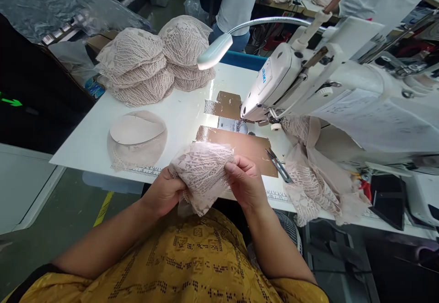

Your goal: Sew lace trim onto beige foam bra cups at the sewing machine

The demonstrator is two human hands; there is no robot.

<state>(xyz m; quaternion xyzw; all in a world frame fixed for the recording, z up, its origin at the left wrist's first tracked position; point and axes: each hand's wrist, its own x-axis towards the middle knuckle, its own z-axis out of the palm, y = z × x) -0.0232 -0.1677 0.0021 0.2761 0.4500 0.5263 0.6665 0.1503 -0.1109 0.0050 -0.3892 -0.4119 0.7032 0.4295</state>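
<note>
A pale pink lace piece (206, 175) is stretched between my two hands over the table's front edge. My left hand (168, 188) pinches its left side, and my right hand (245, 179) grips the right side with the thumb on top. Just beyond the lace is the sewing machine (274, 83), its needle area lit above a metal plate (228, 124). Thread snips (279, 166) lie to the right of my right hand. Left of my hands, a smooth beige bra cup (135, 129) rests on a sheer lace piece (137, 154).
Stacked lace-covered bra cups (133, 65) stand at the back left of the white table (85, 134). More lace pieces (315, 184) lie heaped at the right, under the machine arm. A lamp (216, 51) overhangs the table. Another person (238, 6) sits beyond it.
</note>
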